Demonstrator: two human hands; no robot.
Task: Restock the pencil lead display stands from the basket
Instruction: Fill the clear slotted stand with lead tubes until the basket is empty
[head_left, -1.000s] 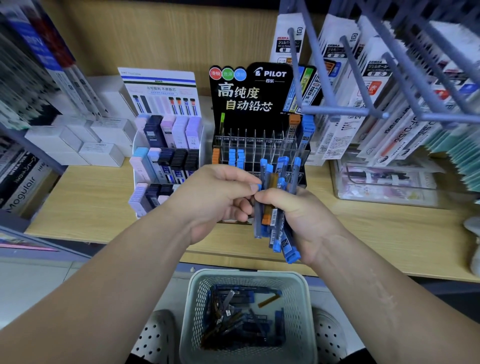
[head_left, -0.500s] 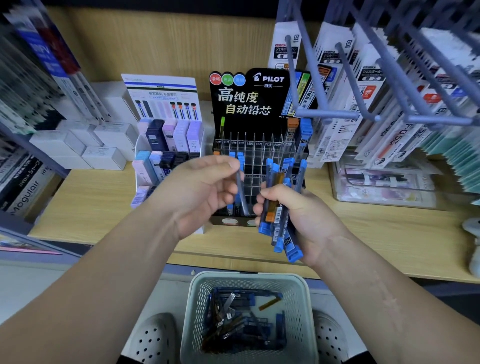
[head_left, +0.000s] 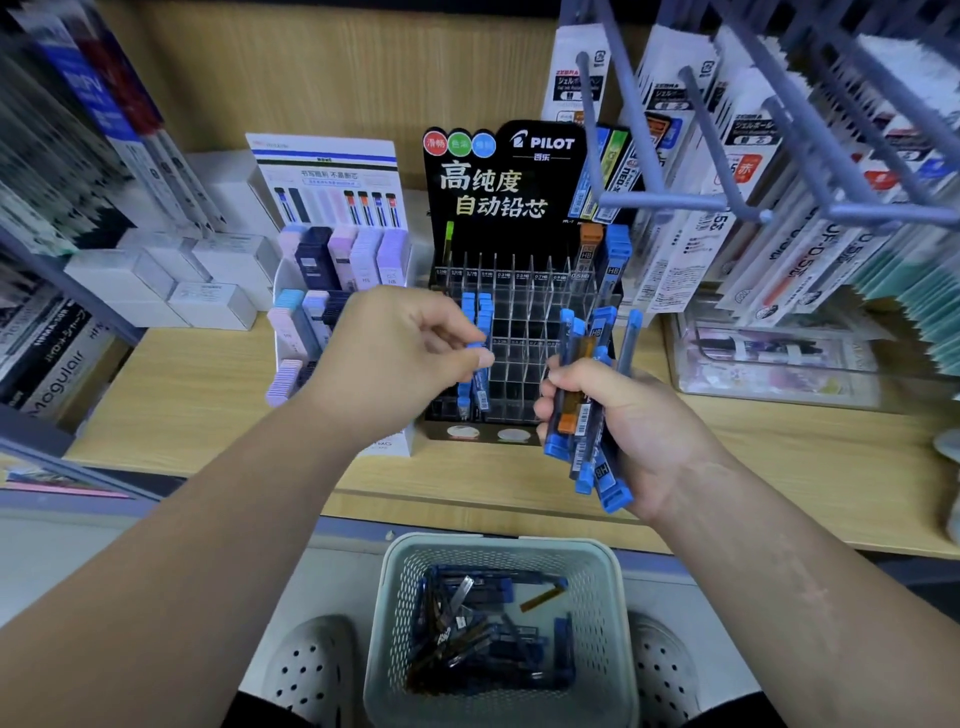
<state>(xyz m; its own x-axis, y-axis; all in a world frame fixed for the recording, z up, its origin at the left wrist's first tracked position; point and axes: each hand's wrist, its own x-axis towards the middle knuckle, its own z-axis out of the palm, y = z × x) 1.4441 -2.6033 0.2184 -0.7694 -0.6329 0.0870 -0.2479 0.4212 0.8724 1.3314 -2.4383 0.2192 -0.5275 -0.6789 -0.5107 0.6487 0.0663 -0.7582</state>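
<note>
My left hand (head_left: 405, 358) pinches one blue-capped lead tube (head_left: 482, 384) at Pilot display stand (head_left: 519, 291); my right hand (head_left: 644, 441) grips bundle of lead tubes (head_left: 582, 410); basket (head_left: 613, 587) on floor below.

bare forearms (head_left: 208, 519); white perforated clogs (head_left: 311, 670) on feet; dark garment (head_left: 260, 716) at frame bottom.

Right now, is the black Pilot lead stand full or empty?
Mostly empty: the black Pilot stand shows largely bare clear cells; only a few blue-capped lead tubes stand inside.
</note>
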